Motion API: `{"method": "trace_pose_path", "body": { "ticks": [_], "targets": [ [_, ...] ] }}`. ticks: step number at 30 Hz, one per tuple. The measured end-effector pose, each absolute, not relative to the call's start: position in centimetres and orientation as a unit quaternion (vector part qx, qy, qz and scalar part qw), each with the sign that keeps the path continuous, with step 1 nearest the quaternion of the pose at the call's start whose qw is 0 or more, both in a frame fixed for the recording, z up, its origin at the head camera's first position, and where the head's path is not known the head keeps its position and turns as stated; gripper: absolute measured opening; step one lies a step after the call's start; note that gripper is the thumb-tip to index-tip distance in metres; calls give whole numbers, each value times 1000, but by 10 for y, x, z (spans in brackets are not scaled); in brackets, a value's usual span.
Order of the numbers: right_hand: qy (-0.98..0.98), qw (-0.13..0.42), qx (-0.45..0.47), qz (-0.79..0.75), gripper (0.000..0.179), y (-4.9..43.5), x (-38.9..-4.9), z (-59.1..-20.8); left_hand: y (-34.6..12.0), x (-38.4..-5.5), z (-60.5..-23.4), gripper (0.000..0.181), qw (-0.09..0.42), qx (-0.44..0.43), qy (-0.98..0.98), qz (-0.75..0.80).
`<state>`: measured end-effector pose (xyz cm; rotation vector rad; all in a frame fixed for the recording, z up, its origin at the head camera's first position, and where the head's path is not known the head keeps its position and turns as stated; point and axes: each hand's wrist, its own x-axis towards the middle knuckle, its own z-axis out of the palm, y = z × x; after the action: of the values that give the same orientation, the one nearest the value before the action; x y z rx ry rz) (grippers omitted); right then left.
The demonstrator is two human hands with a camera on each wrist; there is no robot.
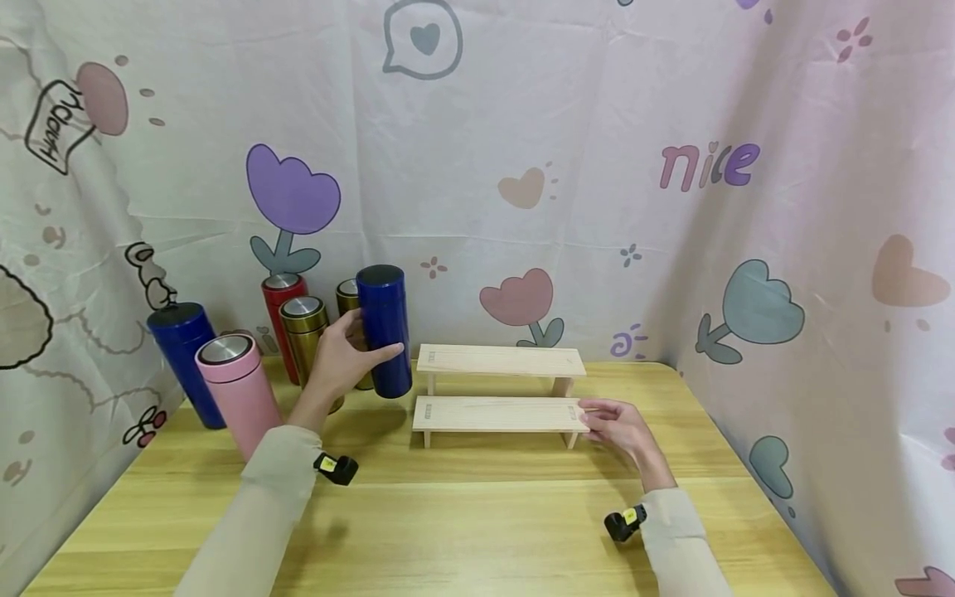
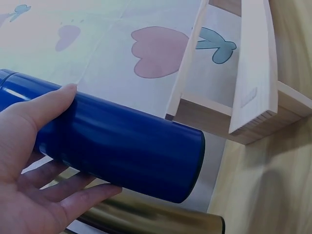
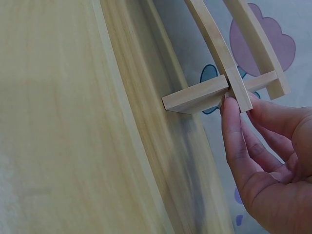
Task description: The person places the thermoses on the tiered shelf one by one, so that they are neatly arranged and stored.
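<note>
My left hand (image 1: 344,356) grips a dark blue thermos (image 1: 384,332) round its body, thumb on one side and fingers on the other. The thermos is held upright above the table, just left of a two-step wooden rack (image 1: 501,360). In the left wrist view the blue thermos (image 2: 131,141) spans the frame, its base toward the rack's end. My right hand (image 1: 619,429) pinches the right end of the lower, front step (image 1: 496,414). In the right wrist view thumb and fingers of that hand (image 3: 273,165) close on the tip of the board (image 3: 239,90).
Several more thermoses stand at the left: a pink one (image 1: 242,394), another blue one (image 1: 188,365), a red one (image 1: 278,319) and a gold one (image 1: 304,327), with a second gold one (image 1: 347,296) partly hidden. A patterned curtain (image 1: 462,166) hangs behind the wooden table (image 1: 477,531).
</note>
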<state>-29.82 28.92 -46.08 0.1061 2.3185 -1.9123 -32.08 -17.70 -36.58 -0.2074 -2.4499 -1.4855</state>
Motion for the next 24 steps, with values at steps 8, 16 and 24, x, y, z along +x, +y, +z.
{"method": "trace_pose_path", "body": {
  "ticks": [8,16,24],
  "targets": [
    [775,68,41,-627,46,289,-297,-460,-171,-321,-355,97,126,-77,-841,-521],
    [772,68,38,-631,46,289,-299,-460,-169,-321,-349,93,144,-89,-839,-517],
    [766,65,37,-638,46,288,-298,-460,-169,-323,-340,92,153,-99,-839,-512]
  ]
}}
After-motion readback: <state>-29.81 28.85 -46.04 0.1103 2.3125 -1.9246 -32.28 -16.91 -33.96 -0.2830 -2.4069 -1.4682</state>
